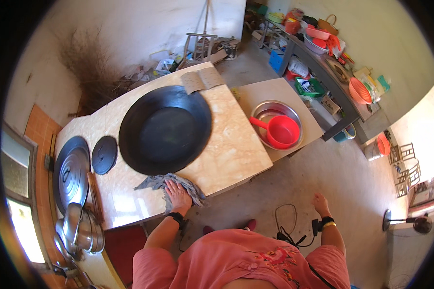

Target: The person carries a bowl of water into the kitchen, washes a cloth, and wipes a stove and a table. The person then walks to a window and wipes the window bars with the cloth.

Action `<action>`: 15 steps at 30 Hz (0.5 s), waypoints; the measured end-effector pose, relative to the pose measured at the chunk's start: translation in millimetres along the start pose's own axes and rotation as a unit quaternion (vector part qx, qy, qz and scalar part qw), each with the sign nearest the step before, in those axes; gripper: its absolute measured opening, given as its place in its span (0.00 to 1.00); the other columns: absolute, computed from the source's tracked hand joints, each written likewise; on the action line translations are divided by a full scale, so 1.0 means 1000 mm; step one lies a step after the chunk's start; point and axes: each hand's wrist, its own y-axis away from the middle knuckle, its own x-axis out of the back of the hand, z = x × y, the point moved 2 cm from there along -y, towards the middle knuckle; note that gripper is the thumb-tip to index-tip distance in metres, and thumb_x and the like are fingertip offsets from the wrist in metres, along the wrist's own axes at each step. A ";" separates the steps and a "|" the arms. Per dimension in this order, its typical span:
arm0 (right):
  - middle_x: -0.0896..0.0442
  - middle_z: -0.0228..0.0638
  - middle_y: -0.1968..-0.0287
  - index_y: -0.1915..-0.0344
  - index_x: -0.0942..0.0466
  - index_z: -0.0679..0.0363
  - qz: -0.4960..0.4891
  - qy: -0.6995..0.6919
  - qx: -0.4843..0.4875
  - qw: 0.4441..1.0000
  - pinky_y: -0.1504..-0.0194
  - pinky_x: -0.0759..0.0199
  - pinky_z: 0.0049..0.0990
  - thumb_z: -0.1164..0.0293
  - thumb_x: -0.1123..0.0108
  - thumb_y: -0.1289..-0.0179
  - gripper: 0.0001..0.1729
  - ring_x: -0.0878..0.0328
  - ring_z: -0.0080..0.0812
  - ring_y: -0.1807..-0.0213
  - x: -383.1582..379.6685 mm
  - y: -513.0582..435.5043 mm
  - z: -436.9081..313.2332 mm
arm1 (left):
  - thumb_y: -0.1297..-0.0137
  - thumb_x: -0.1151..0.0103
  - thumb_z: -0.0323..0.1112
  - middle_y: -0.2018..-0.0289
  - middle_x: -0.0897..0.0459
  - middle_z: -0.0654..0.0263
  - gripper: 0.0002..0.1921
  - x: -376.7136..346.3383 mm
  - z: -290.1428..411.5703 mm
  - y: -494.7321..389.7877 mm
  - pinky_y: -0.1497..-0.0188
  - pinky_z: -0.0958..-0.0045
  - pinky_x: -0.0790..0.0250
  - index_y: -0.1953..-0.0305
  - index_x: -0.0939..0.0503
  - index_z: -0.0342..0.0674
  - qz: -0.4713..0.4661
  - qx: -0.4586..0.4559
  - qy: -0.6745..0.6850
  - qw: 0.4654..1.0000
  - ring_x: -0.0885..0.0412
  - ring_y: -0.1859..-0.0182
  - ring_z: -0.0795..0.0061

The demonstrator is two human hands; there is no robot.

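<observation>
My left hand (pixel 178 197) presses a crumpled grey cloth (pixel 155 181) onto the front edge of a marble-patterned tiled stove counter (pixel 235 144). Just beyond the cloth, a large black wok (pixel 166 132) is set into the counter top. My right hand (pixel 321 204) hangs over the floor at my right side, its fingers curled and no object visible in it. A red plastic dipper (pixel 283 132) rests in a steel basin (pixel 257 110) on a lower ledge to the right of the counter.
Left of the wok lie a black round lid (pixel 104 155), a large metal lid (pixel 72 177) and stacked steel pots (pixel 86 231). Corrugated cardboard (pixel 202 79) lies at the far corner. A cluttered long table (pixel 332 90) lines the right wall. A cable (pixel 287 236) hangs beside my right arm.
</observation>
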 end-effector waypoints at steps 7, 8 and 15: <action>0.18 0.45 0.65 0.49 0.26 0.65 0.072 -0.149 -0.320 0.933 0.80 0.26 0.26 0.73 0.48 0.37 0.16 0.18 0.33 0.76 0.048 0.114 0.230 | 0.35 0.55 0.48 0.27 0.57 0.46 0.34 0.001 0.184 0.000 0.27 0.46 0.73 0.33 0.41 0.29 -0.026 -0.160 0.016 0.987 0.68 0.25 0.47; 0.18 0.45 0.64 0.49 0.26 0.65 0.087 -0.157 -0.314 0.932 0.80 0.26 0.25 0.73 0.49 0.36 0.17 0.18 0.33 0.76 0.051 0.132 0.247 | 0.34 0.55 0.49 0.27 0.57 0.47 0.35 0.003 0.207 -0.008 0.27 0.47 0.73 0.33 0.42 0.30 -0.029 -0.157 0.018 0.987 0.67 0.25 0.48; 0.17 0.42 0.67 0.48 0.26 0.65 0.132 -0.152 -0.415 0.887 0.79 0.26 0.24 0.72 0.52 0.33 0.16 0.18 0.30 0.77 0.074 0.177 0.284 | 0.32 0.56 0.52 0.26 0.58 0.52 0.37 0.013 0.289 -0.091 0.27 0.48 0.70 0.30 0.47 0.33 0.012 -0.134 0.009 0.991 0.66 0.25 0.51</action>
